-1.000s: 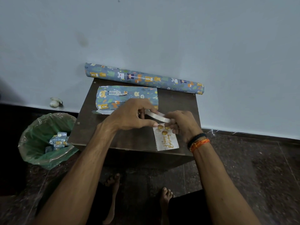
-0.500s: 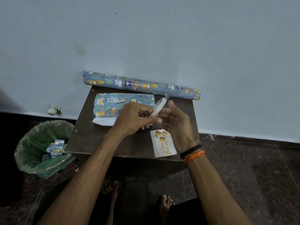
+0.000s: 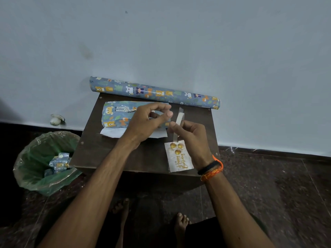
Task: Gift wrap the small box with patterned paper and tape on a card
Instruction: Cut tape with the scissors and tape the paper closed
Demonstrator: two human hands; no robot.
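Wrapped box: rear-left on table, awaiting card. Card: front-right edge, within reach. Right hand pinches tape strip upright, likely for sticking card; left hand fingers curled, grip unclear.

The roll of paper was blue with orange bears, white mice and green leaves. The wrapped box had the same blue animal pattern, and a white edge of paper showed under it. The card was white with three gold balls and gold writing. The table was dark brown. The bin bag was green. The wristbands were black and orange.
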